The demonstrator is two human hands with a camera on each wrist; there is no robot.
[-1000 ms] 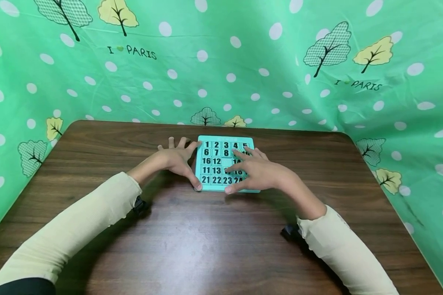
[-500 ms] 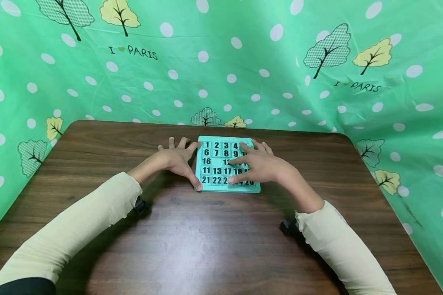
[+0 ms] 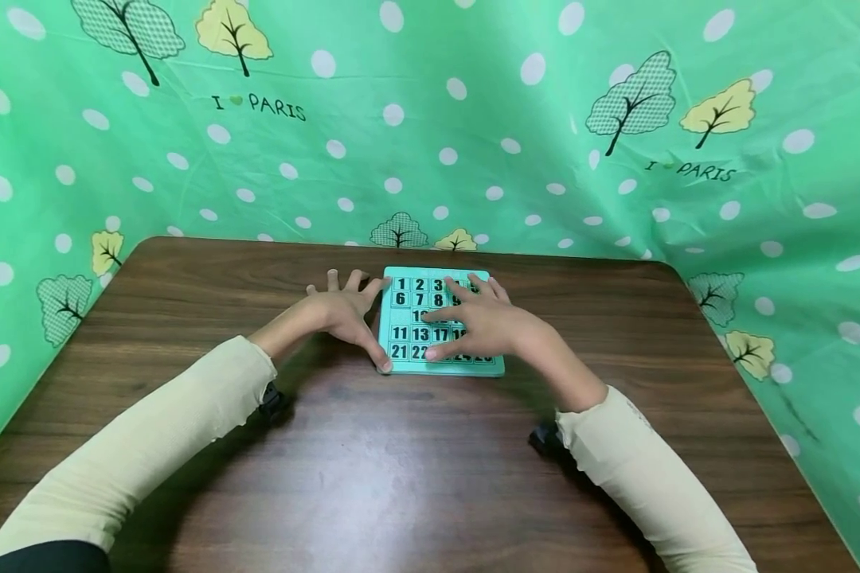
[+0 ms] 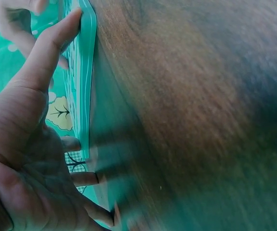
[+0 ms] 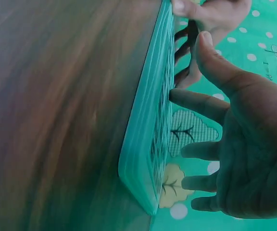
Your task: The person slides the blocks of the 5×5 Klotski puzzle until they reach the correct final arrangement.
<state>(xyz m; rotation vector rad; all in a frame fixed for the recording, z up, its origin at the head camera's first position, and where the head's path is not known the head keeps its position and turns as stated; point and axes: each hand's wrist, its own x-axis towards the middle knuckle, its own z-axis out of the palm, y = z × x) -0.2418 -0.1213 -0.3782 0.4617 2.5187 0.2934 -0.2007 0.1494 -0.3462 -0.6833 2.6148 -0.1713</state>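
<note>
A turquoise number slide puzzle [image 3: 420, 301] lies flat on the table, its tiles printed with black numerals. My left hand [image 3: 340, 310] spreads along its left side, thumb on the near left corner and index fingertip at the far left corner; the remaining fingers extend past the frame. Over the right half reaches my right hand [image 3: 489, 320], fingers spread. Its index fingertip touches a tile in the third row, while an open slot shows at that row's left end. In the right wrist view, the thumb [image 5: 220, 65] stays raised off the board. Several right-hand tiles are hidden.
The brown wood-grain table [image 3: 358, 461] extends around the puzzle. Behind it hangs a green dotted curtain [image 3: 416, 119] with printed trees. Dark wrist devices sit beneath both cream sleeves [image 3: 638, 461].
My right hand has shifted left overall. In the third row, the 12 tile and then the tile beside it slid right, so the gap travelled to the left end. My left hand stayed put.
</note>
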